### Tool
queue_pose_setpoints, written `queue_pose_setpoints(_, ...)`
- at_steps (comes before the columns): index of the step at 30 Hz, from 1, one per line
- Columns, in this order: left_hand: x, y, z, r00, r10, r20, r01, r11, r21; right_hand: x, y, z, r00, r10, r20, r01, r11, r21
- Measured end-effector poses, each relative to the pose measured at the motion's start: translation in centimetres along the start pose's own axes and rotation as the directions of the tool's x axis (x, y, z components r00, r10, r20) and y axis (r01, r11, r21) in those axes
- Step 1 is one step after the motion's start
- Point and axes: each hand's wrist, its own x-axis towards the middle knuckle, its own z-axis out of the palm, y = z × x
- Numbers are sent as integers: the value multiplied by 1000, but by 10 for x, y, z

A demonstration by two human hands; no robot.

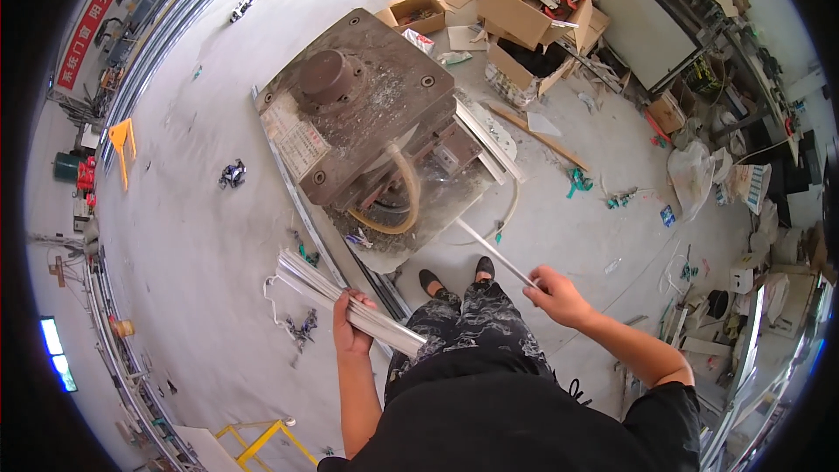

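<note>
My left hand is wrapped round a bundle of long, thin white strips, which slants from the far left down to my waist. In my right hand one slim white strip is pinched by its near end. Its far end reaches toward the base of a heavy brown metal machine in front of me. A thick yellowish hose curves over the machine's near side. White strips or profiles lean along its right side.
Open cardboard boxes stand at the far right, with a wooden stick on the floor before them. Long metal profiles lie left of the machine. Tangled green scraps dot the floor. A yellow frame is at the near left.
</note>
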Motion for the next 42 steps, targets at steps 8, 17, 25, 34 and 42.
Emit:
queue_pose_setpoints(8, -6, 0, 7, 999, 6, -45, -6, 1000, 0, 81, -38, 5, 984, 22, 179, -54, 983, 174)
queue_pose_setpoints(17, -21, -6, -5, 991, 34, -126, -46, 995, -92, 110, -43, -10, 973, 69, 219, -127, 956, 265)
queue_pose_setpoints(25, -23, -21, 5, 988, 46, -150, -59, 994, -88, 109, -37, 72, 1000, 2, 0, -2, 851, 525)
queue_pose_setpoints(34, -10, -21, 3, 988, 25, -154, -39, 995, -90, 114, -45, 65, 994, 80, 74, -106, 877, 469)
queue_pose_setpoints(42, 26, 23, 8, 995, 31, -95, -27, 999, 44, 116, -38, 65, 982, 114, 152, -177, 841, 512)
